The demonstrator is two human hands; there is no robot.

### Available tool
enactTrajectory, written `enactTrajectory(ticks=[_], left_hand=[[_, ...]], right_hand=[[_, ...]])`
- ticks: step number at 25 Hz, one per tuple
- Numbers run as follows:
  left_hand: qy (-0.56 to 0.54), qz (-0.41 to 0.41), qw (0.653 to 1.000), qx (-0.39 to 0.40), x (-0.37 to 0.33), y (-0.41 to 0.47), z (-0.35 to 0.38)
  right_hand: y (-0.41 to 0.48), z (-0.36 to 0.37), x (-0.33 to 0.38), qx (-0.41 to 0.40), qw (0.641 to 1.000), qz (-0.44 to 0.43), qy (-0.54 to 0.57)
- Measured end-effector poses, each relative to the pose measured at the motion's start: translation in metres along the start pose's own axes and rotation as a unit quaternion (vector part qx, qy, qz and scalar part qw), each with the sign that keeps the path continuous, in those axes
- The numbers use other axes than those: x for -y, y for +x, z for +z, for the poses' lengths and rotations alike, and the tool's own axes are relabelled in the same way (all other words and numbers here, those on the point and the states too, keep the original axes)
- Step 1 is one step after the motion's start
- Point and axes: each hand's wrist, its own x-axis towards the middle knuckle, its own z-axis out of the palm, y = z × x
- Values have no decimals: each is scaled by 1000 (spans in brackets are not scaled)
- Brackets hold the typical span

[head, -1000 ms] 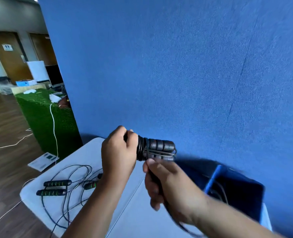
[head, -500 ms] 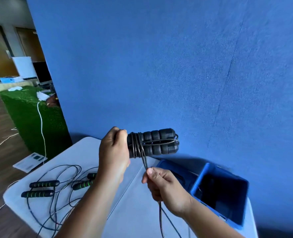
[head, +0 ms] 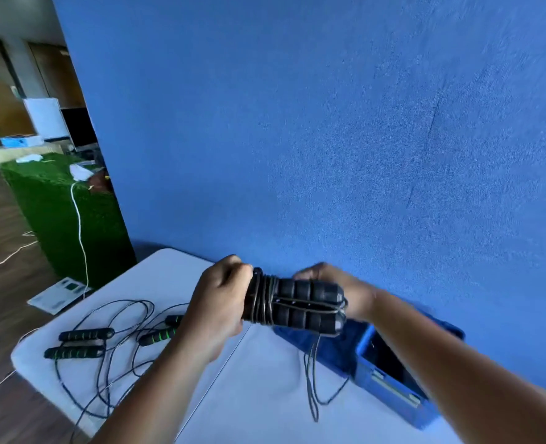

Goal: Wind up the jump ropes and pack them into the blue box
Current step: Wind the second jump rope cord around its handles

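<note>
Your left hand (head: 215,302) is curled in a fist round one end of the black jump rope (head: 303,307). Its two ribbed handles lie side by side and level, with several turns of cord wound tight just beside your knuckles. Your right hand (head: 339,291) sits at the handles' capped end, partly behind them and blurred. I cannot tell whether its fingers pinch the cord or only steady the bundle. One strand runs lengthwise along the handles to that end, and a loose loop of cord (head: 311,379) hangs below it toward the worktop (head: 259,395).

The winding looks mostly done, with that loop left to take up. Hold the left fist firm so the handles cannot slide apart. Lay each new turn touching the last one rather than crossing it. Draw the slack snug before each pass, because a slack turn will likely slip off the capped end. Tuck the last bit under a turn so it holds.

The blue box (head: 390,382) stands open on the worktop under your right forearm, near enough to drop the bundle in. The green-banded jump ropes (head: 79,342) lie unwound at the worktop's left, well apart from the box.
</note>
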Motion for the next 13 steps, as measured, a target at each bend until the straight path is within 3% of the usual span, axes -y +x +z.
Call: enactTrajectory(ticks=[2,7,10,13], left_hand=[[17,0,999,27,5,-3,-3],[126,65,988,53,8,1,-9],[189,130,973,32,7,2,-10],[242,162,956,-38,16,8,-13]], right_hand=[[10,-17,27,43,981,-4,-188],[22,-24,83,107,914,1,-391],[19,-17,99,73,900,18,-428],[4,-4,103,15,942,59,-331]])
